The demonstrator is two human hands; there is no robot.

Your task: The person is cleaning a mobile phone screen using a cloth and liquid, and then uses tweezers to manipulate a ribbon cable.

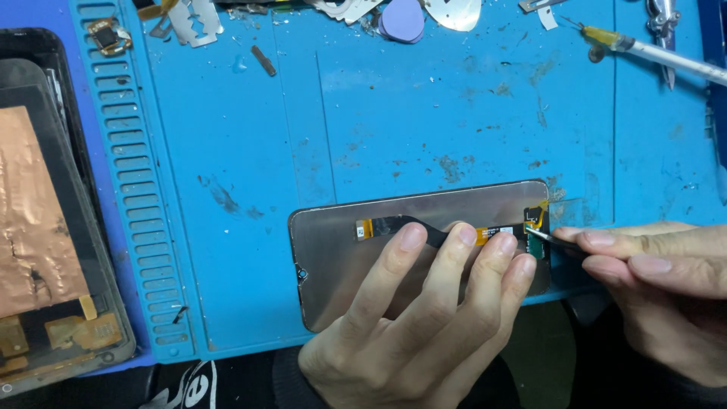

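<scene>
A phone display panel (341,257) lies face down on the blue work mat (424,129), its grey back up. A black and orange flex cable (386,225) runs across it to a connector at the right end. My left hand (424,318) rests flat on the panel, four fingertips pressing on the cable and the back. My right hand (659,280) comes in from the right and pinches thin tweezers (551,241), whose tip touches the small connector board near the panel's right edge.
A phone frame with a copper sheet (38,212) lies at the left edge. Metal shields, a purple pick (403,20), a syringe (651,51) and scraps lie along the mat's far side. The mat's ribbed strip (144,197) runs down the left.
</scene>
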